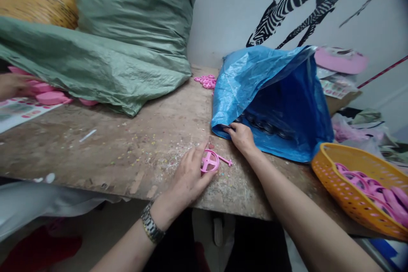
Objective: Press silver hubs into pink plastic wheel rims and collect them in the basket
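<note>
My left hand (191,172) rests on the worktable, thumb and fingers closed around a pink plastic ring piece (209,162). The piece has a cross of spokes inside, and a thin pink stick with a knobbed end lies against it, pointing right. My right hand (241,137) is at the lower left of the mouth of a blue plastic bag (240,83). Its fingertips are pinched at the bag's edge, beside something dark that I cannot make out. Several dark round pieces (267,126) lie in rows inside the bag.
A yellow basket (347,191) of pink parts stands at the right edge. Small pink pieces (207,80) lie behind the blue bag. A large green sack (127,68) covers the back left. Another person's hand (12,86) touches pink parts at far left. Crumbs litter the wooden tabletop (114,136).
</note>
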